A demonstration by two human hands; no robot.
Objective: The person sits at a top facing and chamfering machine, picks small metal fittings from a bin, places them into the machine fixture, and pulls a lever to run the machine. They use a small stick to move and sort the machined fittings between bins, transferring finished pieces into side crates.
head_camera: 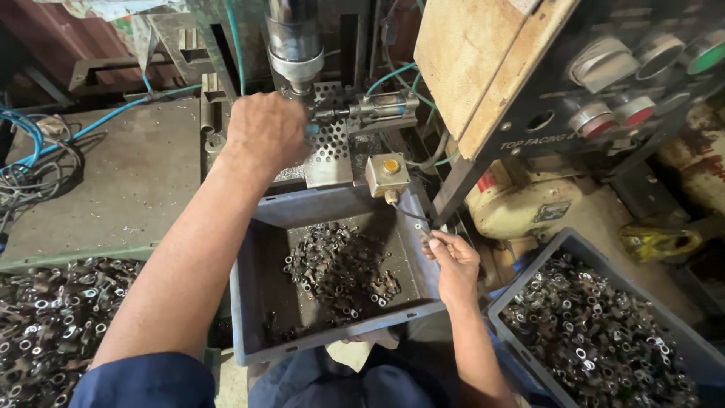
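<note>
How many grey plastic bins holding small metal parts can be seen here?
2. One grey bin sits in the middle, below the machine, partly filled. The other bin is at lower right, nearly full. The pile of parts at lower left shows no bin wall.

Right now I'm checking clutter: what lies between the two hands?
In the head view, between the left hand and right hand sits a small grey box with a yellow button.
</note>
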